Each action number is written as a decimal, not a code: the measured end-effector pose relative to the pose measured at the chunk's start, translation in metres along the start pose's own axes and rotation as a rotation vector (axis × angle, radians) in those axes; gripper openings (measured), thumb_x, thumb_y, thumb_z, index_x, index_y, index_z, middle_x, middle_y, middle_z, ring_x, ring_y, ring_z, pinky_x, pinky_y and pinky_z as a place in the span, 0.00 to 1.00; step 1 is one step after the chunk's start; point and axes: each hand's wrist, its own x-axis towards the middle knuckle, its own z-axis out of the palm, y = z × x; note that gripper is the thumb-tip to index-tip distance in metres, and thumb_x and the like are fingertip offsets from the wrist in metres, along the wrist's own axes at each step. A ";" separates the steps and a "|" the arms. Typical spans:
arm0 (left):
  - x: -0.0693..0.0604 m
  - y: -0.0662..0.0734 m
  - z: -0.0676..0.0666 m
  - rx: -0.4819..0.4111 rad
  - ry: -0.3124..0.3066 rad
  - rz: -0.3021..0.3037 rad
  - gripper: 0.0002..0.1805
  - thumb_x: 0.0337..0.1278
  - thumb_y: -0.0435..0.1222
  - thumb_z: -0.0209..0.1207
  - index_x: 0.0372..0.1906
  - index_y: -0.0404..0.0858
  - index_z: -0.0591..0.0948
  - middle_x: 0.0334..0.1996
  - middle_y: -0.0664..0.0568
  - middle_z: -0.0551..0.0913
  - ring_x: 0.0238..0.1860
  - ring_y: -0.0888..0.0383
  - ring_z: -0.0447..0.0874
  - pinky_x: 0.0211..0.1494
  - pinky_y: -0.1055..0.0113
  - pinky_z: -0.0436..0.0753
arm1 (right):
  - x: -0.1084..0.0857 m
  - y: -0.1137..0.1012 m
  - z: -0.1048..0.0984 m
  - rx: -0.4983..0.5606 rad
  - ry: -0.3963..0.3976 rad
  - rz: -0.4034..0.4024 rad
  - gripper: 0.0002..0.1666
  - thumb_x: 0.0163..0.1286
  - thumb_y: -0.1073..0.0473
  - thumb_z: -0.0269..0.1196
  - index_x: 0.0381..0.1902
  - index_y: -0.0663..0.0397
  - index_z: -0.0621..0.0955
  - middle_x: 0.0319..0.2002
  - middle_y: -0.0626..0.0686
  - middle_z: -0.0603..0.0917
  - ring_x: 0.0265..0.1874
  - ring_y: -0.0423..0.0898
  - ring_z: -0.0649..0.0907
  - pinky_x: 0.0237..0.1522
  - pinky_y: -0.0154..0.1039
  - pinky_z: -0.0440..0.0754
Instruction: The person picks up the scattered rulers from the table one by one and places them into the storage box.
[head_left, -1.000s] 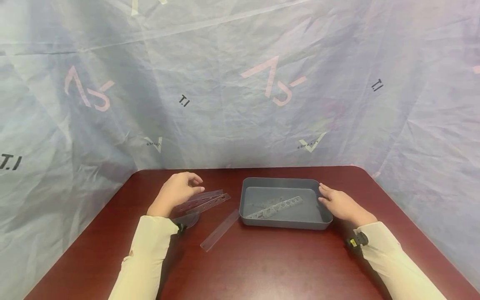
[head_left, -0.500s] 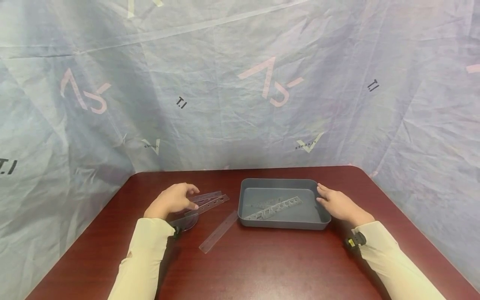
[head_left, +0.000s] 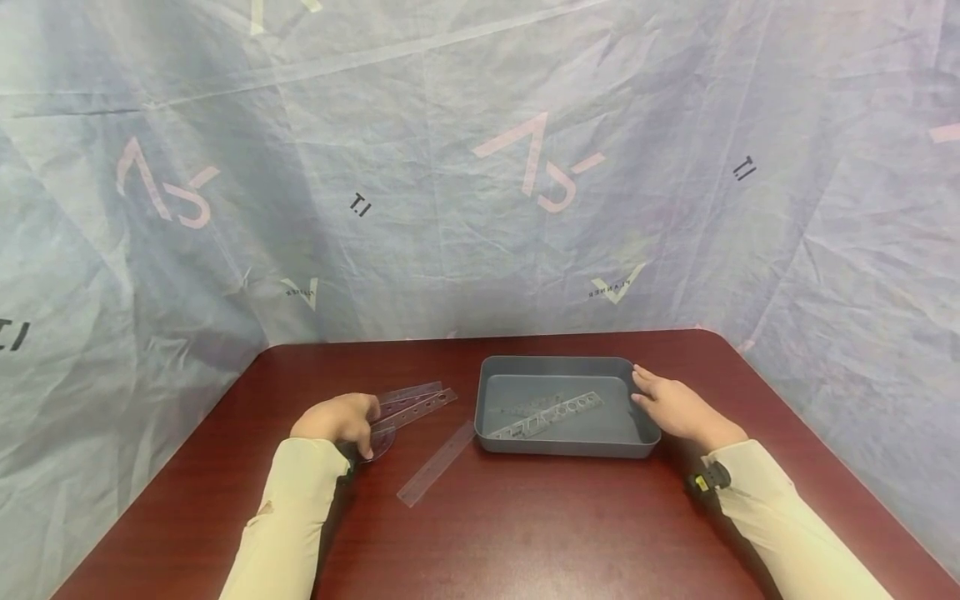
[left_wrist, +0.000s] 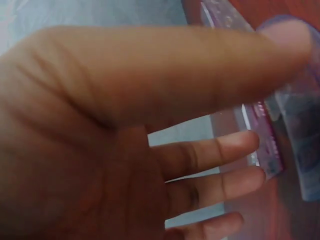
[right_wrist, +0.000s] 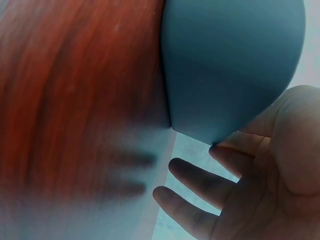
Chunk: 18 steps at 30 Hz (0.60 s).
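Protractor (head_left: 383,441) lies left of the tray (head_left: 570,446), left hand (head_left: 334,418) right at it, fingers loose, unclenched, so a light edge pinch clear of the stencil rulers (head_left: 424,407) looks best, right hand (head_left: 682,409) resting straight-fingered against the tray.

Right hand (right_wrist: 270,190) at gray tray (right_wrist: 230,65), reddish tabletop (right_wrist: 75,90)

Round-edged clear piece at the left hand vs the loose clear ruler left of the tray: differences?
Shape: the round-edged piece has a curved edge; the ruler is a long straight strip.
Cover: the left hand partly hides the round-edged piece; no hand covers the ruler.
Place: the ruler's far end is right by the tray; the round-edged piece is farther left.
Shared: both are see-through.
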 end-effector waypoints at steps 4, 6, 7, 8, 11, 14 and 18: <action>0.002 -0.002 0.003 0.043 -0.008 -0.012 0.33 0.27 0.31 0.80 0.48 0.33 0.78 0.41 0.46 0.81 0.42 0.51 0.78 0.49 0.52 0.79 | 0.000 0.001 0.000 -0.002 0.003 -0.003 0.31 0.75 0.60 0.55 0.69 0.76 0.65 0.71 0.71 0.62 0.68 0.69 0.66 0.65 0.65 0.64; 0.003 -0.003 0.005 0.062 -0.006 -0.016 0.34 0.27 0.32 0.80 0.48 0.33 0.77 0.41 0.44 0.81 0.43 0.50 0.78 0.50 0.52 0.79 | 0.001 0.001 0.001 -0.005 0.006 -0.003 0.31 0.75 0.60 0.55 0.69 0.76 0.65 0.71 0.71 0.62 0.68 0.69 0.66 0.65 0.65 0.64; 0.004 -0.002 0.005 0.074 -0.006 -0.011 0.34 0.27 0.32 0.80 0.48 0.32 0.77 0.41 0.43 0.80 0.43 0.49 0.78 0.51 0.51 0.78 | 0.001 0.001 0.001 -0.004 0.005 -0.003 0.31 0.75 0.60 0.55 0.69 0.76 0.65 0.71 0.71 0.62 0.68 0.69 0.66 0.65 0.65 0.64; 0.005 -0.002 0.006 0.084 -0.004 -0.009 0.34 0.27 0.33 0.80 0.47 0.32 0.77 0.41 0.43 0.80 0.44 0.49 0.78 0.51 0.51 0.78 | 0.000 0.001 0.001 -0.003 0.005 -0.002 0.31 0.75 0.60 0.55 0.69 0.76 0.65 0.72 0.71 0.62 0.68 0.69 0.66 0.65 0.65 0.64; 0.005 -0.002 0.008 0.106 -0.003 -0.013 0.31 0.29 0.33 0.80 0.45 0.33 0.78 0.41 0.43 0.79 0.42 0.50 0.77 0.50 0.51 0.79 | 0.001 0.001 0.001 -0.001 0.003 0.000 0.31 0.75 0.60 0.55 0.69 0.76 0.65 0.72 0.71 0.62 0.68 0.69 0.66 0.65 0.65 0.64; 0.006 -0.002 0.010 0.106 -0.003 -0.029 0.28 0.30 0.32 0.80 0.43 0.35 0.78 0.40 0.45 0.80 0.40 0.51 0.77 0.47 0.53 0.79 | 0.001 0.001 0.001 0.002 0.000 0.000 0.31 0.75 0.60 0.55 0.69 0.76 0.65 0.72 0.71 0.62 0.68 0.69 0.66 0.65 0.65 0.64; 0.006 -0.002 0.011 0.072 -0.006 -0.051 0.26 0.33 0.31 0.78 0.43 0.36 0.79 0.41 0.47 0.81 0.40 0.52 0.78 0.47 0.52 0.80 | 0.000 0.000 0.001 -0.001 -0.003 0.003 0.31 0.75 0.60 0.55 0.69 0.76 0.65 0.72 0.71 0.62 0.68 0.69 0.66 0.64 0.65 0.65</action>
